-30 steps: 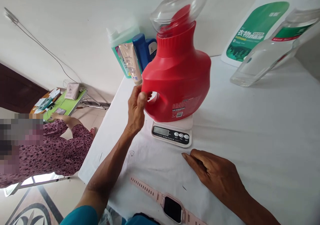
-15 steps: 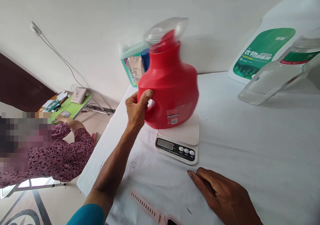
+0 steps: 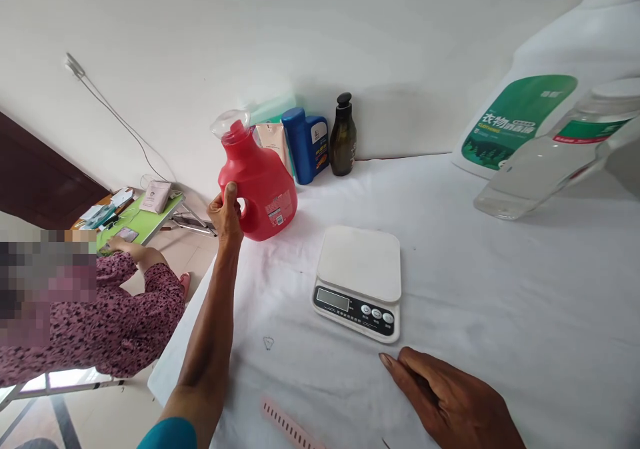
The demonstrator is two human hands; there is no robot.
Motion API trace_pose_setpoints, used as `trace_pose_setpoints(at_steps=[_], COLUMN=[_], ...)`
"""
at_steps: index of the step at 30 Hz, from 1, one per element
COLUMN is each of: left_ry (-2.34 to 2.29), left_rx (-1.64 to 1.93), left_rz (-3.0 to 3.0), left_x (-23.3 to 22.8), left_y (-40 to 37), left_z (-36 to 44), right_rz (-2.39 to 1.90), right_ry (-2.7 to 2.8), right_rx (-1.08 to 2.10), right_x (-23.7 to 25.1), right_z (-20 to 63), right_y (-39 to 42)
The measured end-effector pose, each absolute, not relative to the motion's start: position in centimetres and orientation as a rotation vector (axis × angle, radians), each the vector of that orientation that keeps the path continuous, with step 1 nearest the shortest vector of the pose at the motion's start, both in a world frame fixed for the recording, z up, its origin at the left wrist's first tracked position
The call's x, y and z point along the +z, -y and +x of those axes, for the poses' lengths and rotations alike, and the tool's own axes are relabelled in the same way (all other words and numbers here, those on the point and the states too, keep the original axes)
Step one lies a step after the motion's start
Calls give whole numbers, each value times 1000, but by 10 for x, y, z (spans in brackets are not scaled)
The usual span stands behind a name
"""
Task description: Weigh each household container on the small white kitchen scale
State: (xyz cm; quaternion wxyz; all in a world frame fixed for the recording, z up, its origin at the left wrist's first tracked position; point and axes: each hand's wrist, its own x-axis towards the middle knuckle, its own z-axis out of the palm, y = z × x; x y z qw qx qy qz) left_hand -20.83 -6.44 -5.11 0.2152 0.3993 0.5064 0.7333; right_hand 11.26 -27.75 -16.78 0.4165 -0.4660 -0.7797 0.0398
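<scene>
My left hand point(image 3: 227, 216) is wrapped round the handle of a red detergent bottle point(image 3: 257, 186) with a clear pouring cap on top. The bottle leans slightly; whether its base touches the cloth I cannot tell. To its right a white kitchen scale point(image 3: 360, 262) lies on the table with nothing on its plate, and its display looks blank. Just in front of the scale, my right hand point(image 3: 450, 396) rests on the cloth with its fingers curled in, thumb pointing left, nothing visible in it.
Behind the red bottle stand a blue bottle point(image 3: 305, 146), a pinkish packet point(image 3: 273, 139) and a dark pump bottle point(image 3: 343, 136). A large white jug point(image 3: 525, 102) and a clear bottle point(image 3: 545, 162) are at right. A pink watch strap point(image 3: 287, 426) lies in front. Another person point(image 3: 120, 309) sits left.
My left hand has carried the red bottle from above the scale to the left, baring the scale's plate and the dark pump bottle. My right hand has stayed nearly in place.
</scene>
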Motion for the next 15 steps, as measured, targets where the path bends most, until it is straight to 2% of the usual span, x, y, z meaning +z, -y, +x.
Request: trace_pose_setpoints(at_steps=[15], left_ry=[-1410], left_rx=[2090], left_rz=[1085], left_x=[-72], left_y=[17], left_z=[-195], right_rz=[-1217], right_ry=[1970], right_rx=[185], right_x=[-164], right_z=[110], right_y=[280])
